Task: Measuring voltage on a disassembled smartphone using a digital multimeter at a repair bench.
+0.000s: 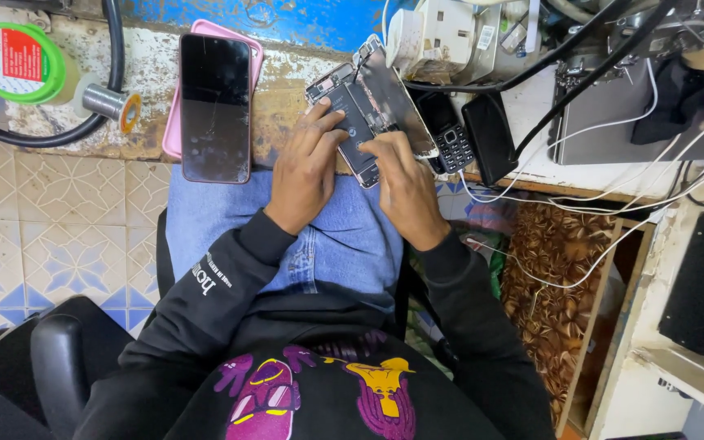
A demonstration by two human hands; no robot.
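Both hands meet on the opened phone (366,110) at the desk (148,90) front edge, its long axis slanting away rightward: left hand (307,167) fingertips press it, right hand (405,187) pinches its near end.

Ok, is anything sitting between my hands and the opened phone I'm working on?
Nothing visible does. The left hand and right hand both already rest directly on the opened phone. The black smartphone lies off to the left and the keypad phone to the right.
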